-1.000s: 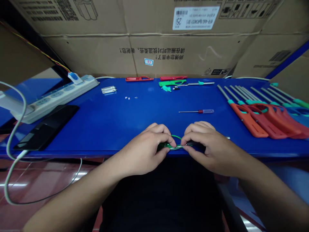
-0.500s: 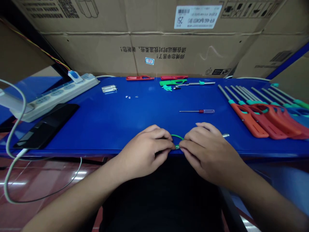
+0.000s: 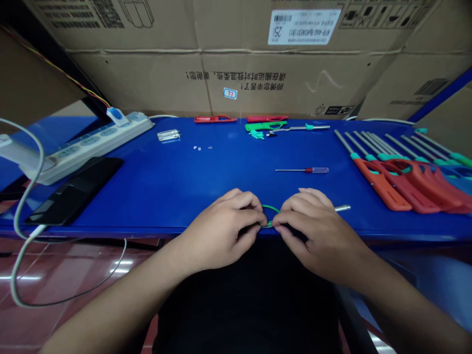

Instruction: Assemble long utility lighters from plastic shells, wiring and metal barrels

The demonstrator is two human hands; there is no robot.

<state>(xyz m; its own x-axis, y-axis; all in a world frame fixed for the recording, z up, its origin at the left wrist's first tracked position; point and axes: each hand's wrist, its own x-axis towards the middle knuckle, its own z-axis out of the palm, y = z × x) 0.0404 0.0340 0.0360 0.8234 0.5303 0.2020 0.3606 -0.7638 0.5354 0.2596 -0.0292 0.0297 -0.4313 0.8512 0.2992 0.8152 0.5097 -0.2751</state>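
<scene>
At the front edge of the blue table (image 3: 147, 206), my left hand (image 3: 221, 231) and my right hand (image 3: 317, 231) pinch a thin green wire loop (image 3: 271, 208) between their fingertips. Its lower part and ends are hidden by my fingers. A slim metal tube (image 3: 342, 208) sticks out to the right from under my right hand, and its other end is hidden. I cannot tell whether the tube joins the loop.
Orange and red lighters (image 3: 379, 184) lie at the right. A screwdriver (image 3: 308, 170) lies ahead of my hands. Red and green lighter shells (image 3: 265, 126) lie at the back. A power strip (image 3: 92, 142) and black tablet (image 3: 73, 191) sit left, against cardboard boxes (image 3: 239, 64).
The dark and green part between my hands is now mostly covered by my fingers. The metal tube shows further out beyond my right hand. The view has shifted slightly.
</scene>
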